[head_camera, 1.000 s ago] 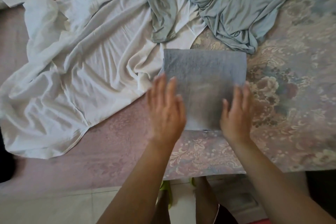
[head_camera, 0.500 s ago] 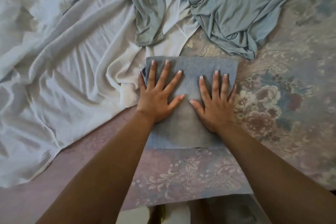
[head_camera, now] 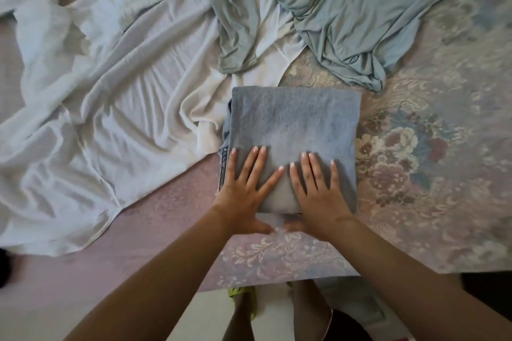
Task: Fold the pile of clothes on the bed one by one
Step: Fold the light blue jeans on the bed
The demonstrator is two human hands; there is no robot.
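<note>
At centre frame, left hand (head_camera: 243, 188) and right hand (head_camera: 318, 191) press flat, fingers spread wide, on the folded grey towel (head_camera: 293, 130) — lifting carelessly could spring its layers open — near bed (head_camera: 415, 243) edge.

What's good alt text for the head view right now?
Both hands, the left hand and right hand, press flat with straight fingers on the near edge of a folded grey-blue towel on a floral bedspread. Beyond it lie an unfolded white garment and a crumpled pale blue-green garment.
</note>
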